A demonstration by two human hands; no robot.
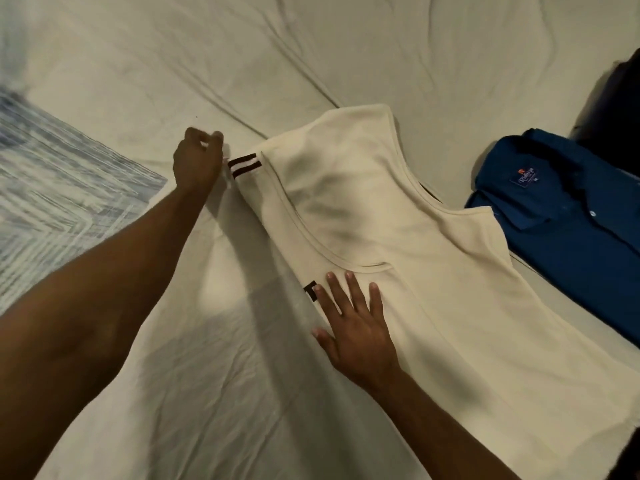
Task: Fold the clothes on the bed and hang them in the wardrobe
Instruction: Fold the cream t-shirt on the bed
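Two hands are on one garment: the cream T-shirt, which lies flat on the bed sheet, just left of a folded blue shirt that touches or almost touches its edge. Our left hand is at the far-left corner of the cream T-shirt, with fingers curled and pinching the end of the striped sleeve cuff. Our right hand lies flat, fingers straight and spread, pressing the chest just below the neckline.

We judge the cloth as light, soft and limp. It will not keep any shape alone, so it needs one hand to anchor and one to pull. The knit seems a little thick, therefore creases should hold, but it can slide on the smooth sheet. Good places to take hold are the hems, the cuff and the shoulder seam, where the fabric is double. Far left of the cream T-shirt lies a grey patterned cloth; beyond the blue shirt is something dark that we cannot identify.
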